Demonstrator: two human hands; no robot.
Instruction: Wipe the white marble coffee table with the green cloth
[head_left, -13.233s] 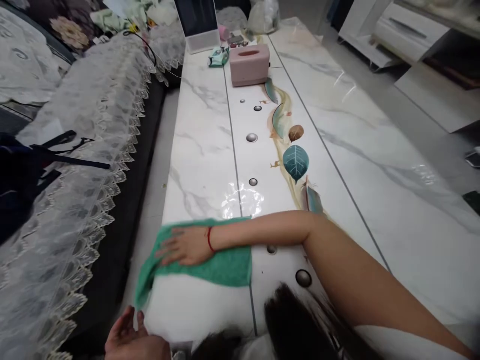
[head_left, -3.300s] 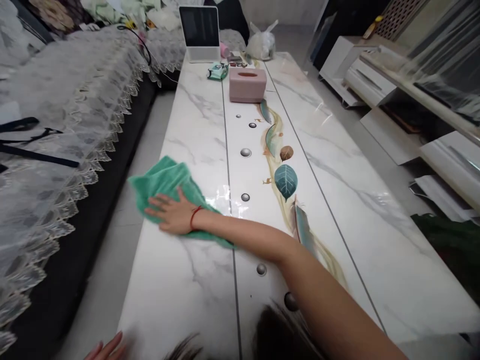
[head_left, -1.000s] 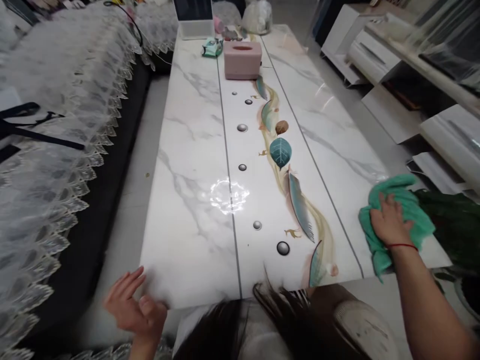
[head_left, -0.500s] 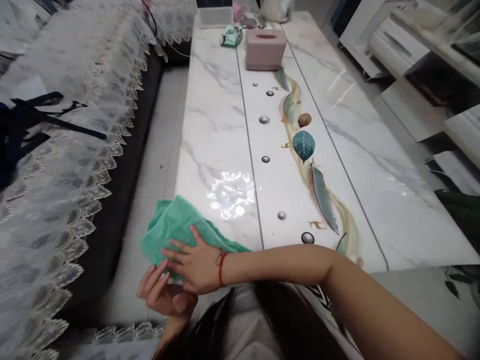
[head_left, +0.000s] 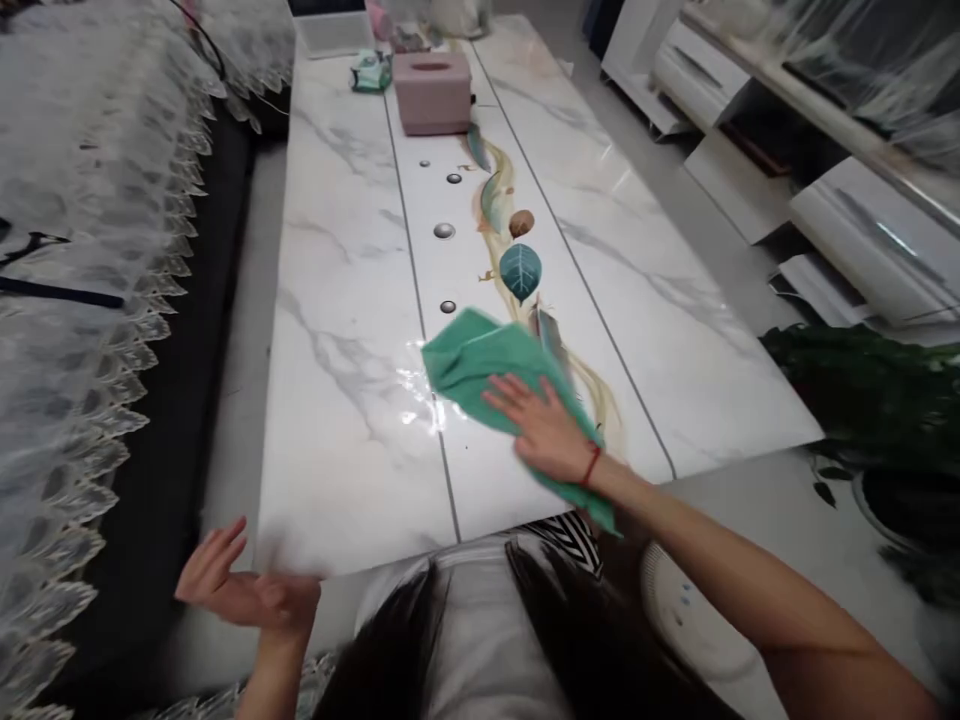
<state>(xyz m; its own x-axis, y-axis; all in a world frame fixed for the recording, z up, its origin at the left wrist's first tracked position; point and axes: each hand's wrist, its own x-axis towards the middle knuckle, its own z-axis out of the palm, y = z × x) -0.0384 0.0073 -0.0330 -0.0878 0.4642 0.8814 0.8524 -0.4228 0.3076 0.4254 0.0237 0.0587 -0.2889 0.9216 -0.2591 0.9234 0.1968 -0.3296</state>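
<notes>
My right hand (head_left: 541, 428) lies flat, fingers spread, on a green cloth (head_left: 480, 362) that rests on the near middle of the long white marble table (head_left: 345, 300). A red string circles that wrist. My left hand (head_left: 232, 585) hovers open by the table's near left corner, fingers apart, holding nothing. My dark hair hangs at the bottom of the view.
A pink tissue box (head_left: 433, 92) and a small green packet (head_left: 371, 72) stand at the table's far end. A sofa under a lace cover (head_left: 82, 230) runs along the left. White low cabinets (head_left: 825, 200) and a dark green plant (head_left: 877, 400) are on the right.
My right hand has slid the green cloth from the table's near left corner rightward to the near middle. My left hand has dropped away from the cloth, to below the corner.
</notes>
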